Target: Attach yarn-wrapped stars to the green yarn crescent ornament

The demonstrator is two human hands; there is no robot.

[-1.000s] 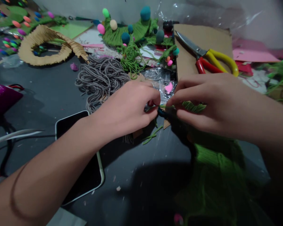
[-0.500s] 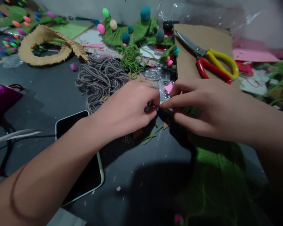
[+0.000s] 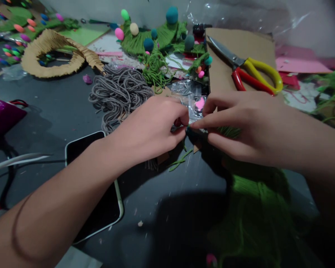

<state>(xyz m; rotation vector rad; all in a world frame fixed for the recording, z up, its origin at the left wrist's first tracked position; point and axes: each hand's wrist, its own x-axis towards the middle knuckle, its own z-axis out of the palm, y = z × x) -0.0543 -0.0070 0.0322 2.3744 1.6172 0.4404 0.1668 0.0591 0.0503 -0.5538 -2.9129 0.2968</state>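
My left hand (image 3: 156, 126) is closed in a pinch above the dark table, its fingertips turned down. What it holds is too small and hidden to name; a tiny green bit shows at the tips. From the right, my right hand (image 3: 240, 126) reaches in with its index finger stretched to those fingertips. Its thumb stands apart below, and the other fingers are bent. Under the hands lie short green yarn scraps (image 3: 180, 160) and a small cardboard piece (image 3: 197, 147). A dim mass of green yarn (image 3: 257, 208) is below my right hand.
Scissors (image 3: 240, 65) with red and yellow handles rest on cardboard (image 3: 248, 41). Behind my left hand is grey yarn (image 3: 120, 93). A phone (image 3: 108, 204) lies under my left forearm. A tan wrapped ring (image 3: 30, 59) and a green wrapped piece (image 3: 145, 41) with pompoms stand farther back.
My right hand has shifted very slightly, and a bit of green now shows at its index fingertip. My left hand stays in nearly the same place.
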